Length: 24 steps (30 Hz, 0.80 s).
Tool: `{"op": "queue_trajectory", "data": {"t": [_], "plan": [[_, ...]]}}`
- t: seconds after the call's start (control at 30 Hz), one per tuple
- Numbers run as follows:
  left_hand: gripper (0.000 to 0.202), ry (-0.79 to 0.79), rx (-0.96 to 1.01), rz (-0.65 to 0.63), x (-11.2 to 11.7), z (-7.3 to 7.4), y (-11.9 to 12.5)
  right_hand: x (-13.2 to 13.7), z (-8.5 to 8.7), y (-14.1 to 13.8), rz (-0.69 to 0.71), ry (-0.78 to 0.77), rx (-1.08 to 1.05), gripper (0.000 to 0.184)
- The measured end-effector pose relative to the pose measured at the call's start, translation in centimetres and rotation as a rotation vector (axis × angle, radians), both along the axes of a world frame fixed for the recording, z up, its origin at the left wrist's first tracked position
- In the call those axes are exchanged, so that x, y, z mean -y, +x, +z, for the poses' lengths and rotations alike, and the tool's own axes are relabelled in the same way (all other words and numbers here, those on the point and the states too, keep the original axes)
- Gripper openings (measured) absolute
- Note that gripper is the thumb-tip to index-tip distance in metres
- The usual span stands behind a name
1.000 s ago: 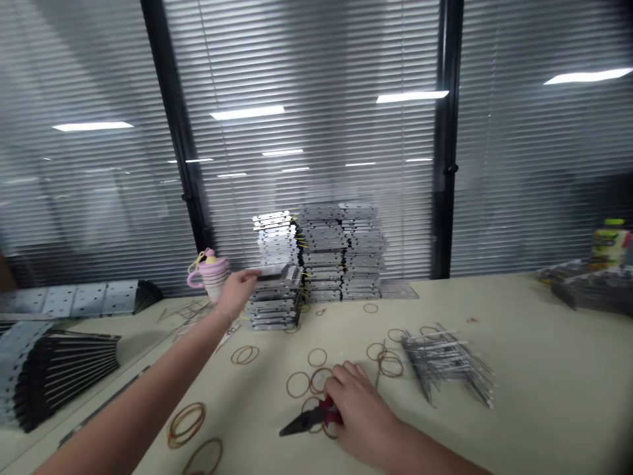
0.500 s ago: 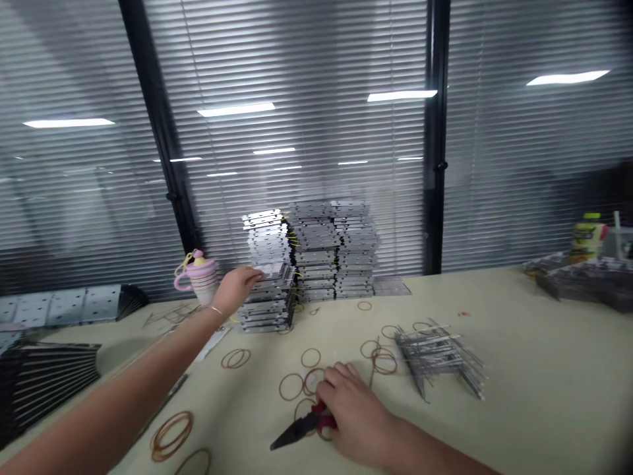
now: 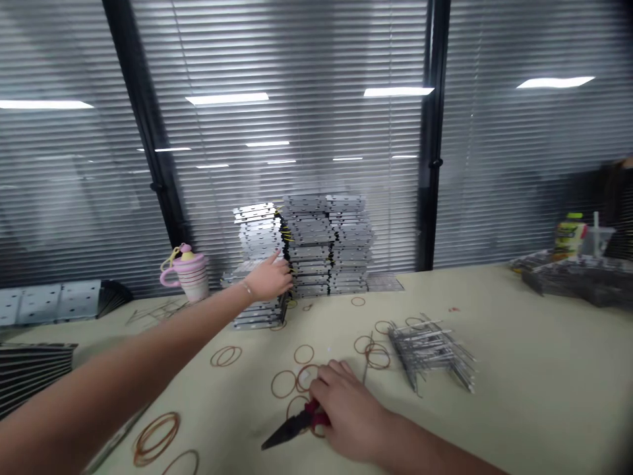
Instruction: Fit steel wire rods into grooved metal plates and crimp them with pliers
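Head view: the left hand [image 3: 270, 280] reaches far forward over the worktop [image 3: 519, 369] and lies on the near right corner of a low stack of metal plates [image 3: 254, 310]. Its fingers bend over the stack's top edge. Whether that grip has closed on a plate or only rests there cannot be told, since the hand hides the contact. Just behind and to the right of this stack stand the taller plate stacks [image 3: 321, 244], close against the blinds. A pink cup [image 3: 184, 274] stands to the left of the low stack, a little apart from it.

The right hand [image 3: 346, 412] is much nearer the camera, low on the worktop, and covers the red handles of the pliers [image 3: 291, 427]. Its grip is narrow, with the fingers curled down around the handles. The black nose of the pliers sticks out to the left from under the hand and lies flat on the surface. Rubber bands [image 3: 297, 379] lie loose around and partly under the pliers. A bundle of metal pins [image 3: 430, 346] lies to the right, beyond the hand and clear of it.
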State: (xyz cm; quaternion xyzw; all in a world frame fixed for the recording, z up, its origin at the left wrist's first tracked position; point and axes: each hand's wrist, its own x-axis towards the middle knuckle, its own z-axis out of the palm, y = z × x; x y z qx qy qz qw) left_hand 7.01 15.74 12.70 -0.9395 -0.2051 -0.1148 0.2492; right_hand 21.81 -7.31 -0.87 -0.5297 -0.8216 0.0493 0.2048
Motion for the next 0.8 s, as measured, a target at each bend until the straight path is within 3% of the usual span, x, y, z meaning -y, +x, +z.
{"op": "queue_trajectory", "data": {"t": [0.13, 0.4, 0.6, 0.7, 0.8], "plan": [[0.021, 0.041, -0.133, 0.007, -1.8, 0.9, 0.8, 0.1, 0.1, 0.1, 0.006, 0.001, 0.005, 0.025], [0.020, 0.212, -0.181, -0.098, -3.4, 0.2, 0.3, 0.0, 0.0, 0.2, 0.016, 0.011, 0.034, 0.029], [0.029, 0.322, -0.093, -0.148, -2.3, 0.4, 0.3, -0.1, 0.0, 0.2, 0.020, 0.005, 0.051, 0.026], [0.041, 0.372, 0.007, -0.138, -0.3, -1.3, -0.5, -0.1, 0.1, 0.2, 0.018, -0.003, 0.057, 0.027], [0.054, 0.391, 0.032, -0.140, 1.5, -5.1, -2.3, 0.0, 0.1, 0.2, 0.022, -0.008, 0.056, 0.028]]}}
